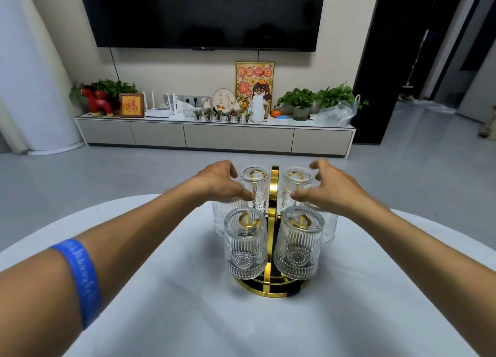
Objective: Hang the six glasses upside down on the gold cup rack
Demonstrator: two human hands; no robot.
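On the white table (166, 289), six glasses hang inverted on the gold cup rack (274, 185); left hand (221, 181) and right hand (328, 187) flank it, fingers spread, holding nothing.

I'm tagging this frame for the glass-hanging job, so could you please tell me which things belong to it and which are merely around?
Belongs to the job:
- gold cup rack
- glasses hung upside down on it
- left hand
- right hand

Just around:
- television
- potted plants
- framed picture
- blue wristband
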